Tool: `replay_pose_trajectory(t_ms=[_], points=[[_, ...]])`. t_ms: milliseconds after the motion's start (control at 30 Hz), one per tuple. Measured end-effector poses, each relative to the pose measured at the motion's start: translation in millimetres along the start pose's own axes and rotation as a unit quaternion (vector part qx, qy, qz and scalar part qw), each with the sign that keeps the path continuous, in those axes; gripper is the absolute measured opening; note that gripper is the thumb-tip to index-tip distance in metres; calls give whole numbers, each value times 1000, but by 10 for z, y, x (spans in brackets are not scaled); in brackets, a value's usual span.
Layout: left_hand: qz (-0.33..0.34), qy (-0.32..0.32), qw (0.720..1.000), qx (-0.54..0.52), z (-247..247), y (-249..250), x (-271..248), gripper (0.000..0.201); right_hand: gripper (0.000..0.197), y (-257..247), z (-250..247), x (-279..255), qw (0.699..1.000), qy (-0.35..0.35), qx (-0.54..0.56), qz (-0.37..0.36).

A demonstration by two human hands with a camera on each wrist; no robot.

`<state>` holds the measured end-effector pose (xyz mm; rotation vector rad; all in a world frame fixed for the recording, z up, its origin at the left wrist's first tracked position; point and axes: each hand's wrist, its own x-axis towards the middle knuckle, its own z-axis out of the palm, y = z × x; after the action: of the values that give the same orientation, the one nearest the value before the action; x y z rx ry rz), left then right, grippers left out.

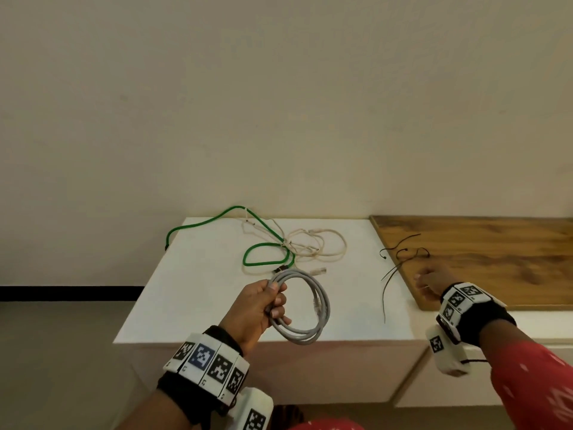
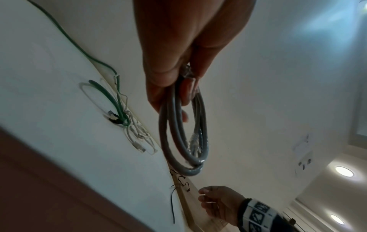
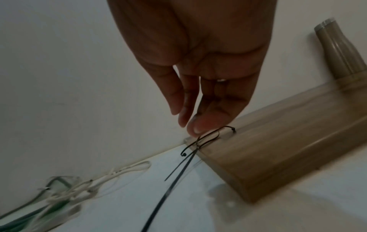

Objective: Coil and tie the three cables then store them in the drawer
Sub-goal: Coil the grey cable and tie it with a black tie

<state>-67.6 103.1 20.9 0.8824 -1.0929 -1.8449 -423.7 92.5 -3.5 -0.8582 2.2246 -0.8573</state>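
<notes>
— Well, what is held, and by which hand?

— A coiled grey cable point(image 1: 305, 308) is gripped by the left hand point(image 1: 257, 308), with fingers and thumb curled round one side of the loops, and it is kept above the near part of the white counter point(image 1: 198, 290). In the left wrist view the coil point(image 2: 183, 135) is seen hanging below the fingers point(image 2: 158, 75); one plug is tucked inside the loops, the other is largely covered by the grip.

— And the right hand?

— The right hand point(image 1: 429, 282) is stretched toward a cluster of black cable ties point(image 1: 403, 256) lying across the edge of a wooden board point(image 1: 496, 259). In the right wrist view its fingers point(image 3: 200, 124) are nearly straight, with the tips close together just above the ties point(image 3: 206, 138). Whether a tie is already touched cannot be told; nothing is seen to be pinched. How many ties there are is hard to count, since they cross one another.

— Where are the other cables?

— A green cable point(image 1: 263, 246) and a cream cable point(image 1: 319, 246) are left loose and tangled together toward the back of the counter, near the wall. Their ends are hard to follow within the tangle. A metal bottle point(image 3: 341, 51) is cut off at the frame edge in the right wrist view. The drawer front below the counter is only partly seen.
</notes>
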Motion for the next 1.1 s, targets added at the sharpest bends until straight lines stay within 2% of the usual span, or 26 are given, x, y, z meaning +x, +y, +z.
replay_pose_trajectory(t_ms=[100,167,300,400,500,600,700,833,967,1100], points=[[-7,10,1000,-10,-42,-81,143,23,14,-120,10,273,988,23,-148,-48],[-14,16,1000,-13,-67,-132,233,23,24,-216,67,394,971,28,-224,-84],[-21,25,999,-10,-116,-207,370,23,22,-363,192,674,964,27,-239,-110],[-25,29,999,-13,-147,-247,443,23,38,-435,270,758,960,-29,-265,-86],[-29,29,999,-13,-175,-279,478,23,38,-469,337,807,943,-53,-318,-79],[-29,32,999,-16,-206,-319,497,23,32,-475,384,910,946,-2,-314,-82],[-30,33,999,-21,-226,-359,532,23,32,-511,437,950,935,72,-323,-126],[-33,34,998,-35,-220,-395,592,23,38,-587,588,951,882,0,-454,-121],[-35,35,998,-38,-209,-405,632,22,32,-500,655,1116,864,-47,-486,-120],[-32,35,998,-32,-219,-418,639,23,24,-466,661,1204,851,-46,-505,-140]])
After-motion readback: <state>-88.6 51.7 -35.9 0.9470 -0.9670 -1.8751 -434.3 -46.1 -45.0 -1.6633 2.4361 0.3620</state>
